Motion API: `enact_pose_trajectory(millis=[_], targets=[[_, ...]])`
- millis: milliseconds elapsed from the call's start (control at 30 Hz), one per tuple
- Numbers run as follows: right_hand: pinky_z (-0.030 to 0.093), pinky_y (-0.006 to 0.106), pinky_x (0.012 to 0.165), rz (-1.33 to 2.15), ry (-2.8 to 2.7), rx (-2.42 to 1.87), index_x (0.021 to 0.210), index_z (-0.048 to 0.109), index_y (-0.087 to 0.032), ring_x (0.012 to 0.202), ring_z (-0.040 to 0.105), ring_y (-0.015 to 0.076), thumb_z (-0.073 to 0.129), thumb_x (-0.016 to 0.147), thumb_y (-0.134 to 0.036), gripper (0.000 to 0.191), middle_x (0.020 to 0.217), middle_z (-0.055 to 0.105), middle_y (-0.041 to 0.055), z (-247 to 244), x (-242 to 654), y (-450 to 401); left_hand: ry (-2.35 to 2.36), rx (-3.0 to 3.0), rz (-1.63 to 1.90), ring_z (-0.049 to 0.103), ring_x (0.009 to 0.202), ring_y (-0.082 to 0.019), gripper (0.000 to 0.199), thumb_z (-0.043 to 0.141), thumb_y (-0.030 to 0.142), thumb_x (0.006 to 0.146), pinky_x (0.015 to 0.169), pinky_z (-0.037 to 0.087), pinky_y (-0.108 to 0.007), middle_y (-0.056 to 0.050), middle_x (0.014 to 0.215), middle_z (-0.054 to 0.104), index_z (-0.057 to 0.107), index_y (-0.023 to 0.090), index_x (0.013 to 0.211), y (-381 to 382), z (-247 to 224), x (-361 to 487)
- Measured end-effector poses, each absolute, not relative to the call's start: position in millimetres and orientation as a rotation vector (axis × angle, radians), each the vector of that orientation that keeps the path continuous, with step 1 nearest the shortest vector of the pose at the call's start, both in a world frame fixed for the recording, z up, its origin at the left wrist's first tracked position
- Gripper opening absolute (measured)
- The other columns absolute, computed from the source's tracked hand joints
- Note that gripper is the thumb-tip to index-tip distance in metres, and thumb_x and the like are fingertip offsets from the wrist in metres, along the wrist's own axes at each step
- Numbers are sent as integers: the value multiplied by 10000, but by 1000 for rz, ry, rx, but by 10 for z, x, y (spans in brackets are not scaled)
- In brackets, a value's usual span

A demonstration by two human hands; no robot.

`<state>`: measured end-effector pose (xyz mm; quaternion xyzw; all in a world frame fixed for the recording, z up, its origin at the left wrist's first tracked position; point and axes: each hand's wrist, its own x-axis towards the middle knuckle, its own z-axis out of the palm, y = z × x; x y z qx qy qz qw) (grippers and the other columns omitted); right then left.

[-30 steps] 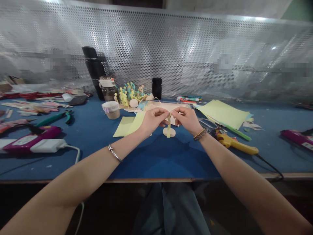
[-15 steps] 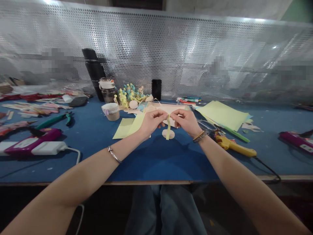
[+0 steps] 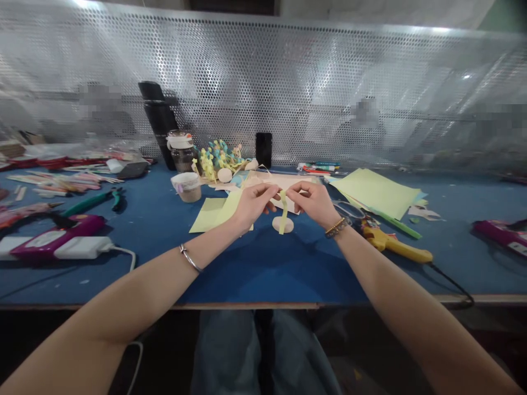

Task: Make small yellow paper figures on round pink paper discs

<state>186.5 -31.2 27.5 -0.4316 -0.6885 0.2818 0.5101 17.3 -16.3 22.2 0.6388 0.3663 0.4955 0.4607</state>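
Observation:
A narrow yellow-green paper strip (image 3: pixel 284 214) hangs between my hands, its lower end in front of a pale round disc (image 3: pixel 288 225) on the blue table. My right hand (image 3: pixel 310 202) pinches the strip's top end from the right. On the other side, my left hand (image 3: pixel 257 206) has thumb and finger pressed together close to the strip's top; what sits between those fingertips is too small to make out. Yellow-green sheets (image 3: pixel 209 214) lie beside my left hand, partly under the forearm.
A yellow glue gun (image 3: pixel 397 249) and green pen (image 3: pixel 398 225) lie right, near a paper stack (image 3: pixel 376 192). Left are a paper cup (image 3: pixel 187 187), pliers (image 3: pixel 88 203) and a purple power strip (image 3: pixel 57 237). Paper flowers (image 3: pixel 218 159), a bottle (image 3: pixel 158 123) and a phone (image 3: pixel 263 149) are behind.
The fingertips of my left hand have shifted slightly left, away from the strip's top, and a small gap shows between the hands. The strip still hangs over the disc.

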Motion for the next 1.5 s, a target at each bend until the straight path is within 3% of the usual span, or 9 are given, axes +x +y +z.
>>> enact_pose_trajectory(millis=[533,733,967,1167,1500], targets=[[408,227,446,666,-1668,-1019,698,604,-160,443,520,74,636,765,-325,181,573,568,-21,284,1890,-314,903,1647,1224,574,524,-63,266,576,412,828,458,398,-195,-68,861,686,650,163,768,-165,243,170],[408,220,437,663,-1690,-1019,705,605,-162,447,518,75,634,772,-340,193,577,570,-20,271,1887,-314,883,1710,1252,544,509,-66,181,679,348,755,448,389,-196,-31,738,661,673,171,788,-157,222,166],[390,215,398,717,-1642,-986,769,646,-150,435,544,79,591,808,-412,270,639,580,-2,257,1903,-261,900,1602,1249,535,499,-59,171,677,334,754,439,368,-191,-26,713,653,674,163,750,-144,212,173],[385,215,422,761,-1666,-1002,750,630,-150,422,510,80,646,773,-384,236,506,546,-27,270,1893,-277,906,1545,1260,537,508,-57,177,699,342,729,450,374,-188,-24,737,663,672,167,735,-143,208,173],[392,227,434,766,-1663,-1021,747,627,-157,438,506,80,644,768,-368,213,544,565,-23,273,1897,-284,947,1600,1230,572,530,-76,189,664,361,762,469,401,-197,-33,718,675,674,174,737,-169,207,172]])
